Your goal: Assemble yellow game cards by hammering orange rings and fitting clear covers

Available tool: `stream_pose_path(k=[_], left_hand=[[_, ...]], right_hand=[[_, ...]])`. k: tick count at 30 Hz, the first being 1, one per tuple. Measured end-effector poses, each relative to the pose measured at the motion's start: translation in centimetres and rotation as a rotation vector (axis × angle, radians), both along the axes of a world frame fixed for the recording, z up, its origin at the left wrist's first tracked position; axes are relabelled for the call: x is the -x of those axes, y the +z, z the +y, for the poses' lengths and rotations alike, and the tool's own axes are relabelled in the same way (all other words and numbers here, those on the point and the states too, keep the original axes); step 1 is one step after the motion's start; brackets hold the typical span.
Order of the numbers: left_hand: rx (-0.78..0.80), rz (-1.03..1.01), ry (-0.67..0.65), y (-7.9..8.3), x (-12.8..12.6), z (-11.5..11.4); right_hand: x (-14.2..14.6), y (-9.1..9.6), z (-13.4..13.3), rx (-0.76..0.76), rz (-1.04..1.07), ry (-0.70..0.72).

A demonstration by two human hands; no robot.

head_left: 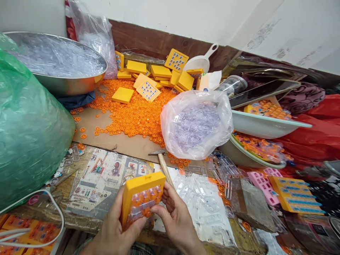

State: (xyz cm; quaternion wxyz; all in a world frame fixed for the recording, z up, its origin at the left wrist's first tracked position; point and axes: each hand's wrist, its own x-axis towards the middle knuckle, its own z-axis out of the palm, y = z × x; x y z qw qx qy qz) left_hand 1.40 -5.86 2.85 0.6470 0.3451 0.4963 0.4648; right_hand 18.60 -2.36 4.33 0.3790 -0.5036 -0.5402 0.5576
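My left hand (117,216) is closed round the left side of a yellow plastic case (143,181), which is tilted above the bench's front edge. Orange round pieces and clear plastic parts sit in rows on its face. On its right side, my right hand (176,214) grips the same case, its thumb pressing by an orange piece (146,211) near the lower right corner. What the fingers do behind the case is hidden. Just beyond the case lies a hammer (165,168) with a wooden handle. A printed sheet (98,187) and a white sheet (209,209) with clear plastic pieces flank it.
Loose orange rings (132,117) heap on cardboard, with several yellow cases (123,95) behind. A bag of clear parts (196,124) stands centre right. Left are a metal bowl (102,72) and a green bag (32,131); right, stacked basins (255,124) and a stone block (255,202).
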Motion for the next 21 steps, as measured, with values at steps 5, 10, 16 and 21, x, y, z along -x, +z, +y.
stream_pose_path(k=[5,10,16,21], left_hand=[[0.029,-0.031,0.063,0.4,-0.2,0.0],[0.158,-0.253,0.135,1.9,2.1,3.0],[0.116,0.084,0.462,0.6,8.0,4.4],[0.105,0.336,0.487,-1.5,12.2,3.6]], right_hand=[[0.4,-0.6,-0.2,-0.046,-0.032,-0.009],[3.7,-1.3,2.1,0.058,-0.008,0.102],[9.6,-2.6,4.1,-0.019,-0.098,0.301],[12.0,-2.0,4.9,-0.208,-0.321,0.436]])
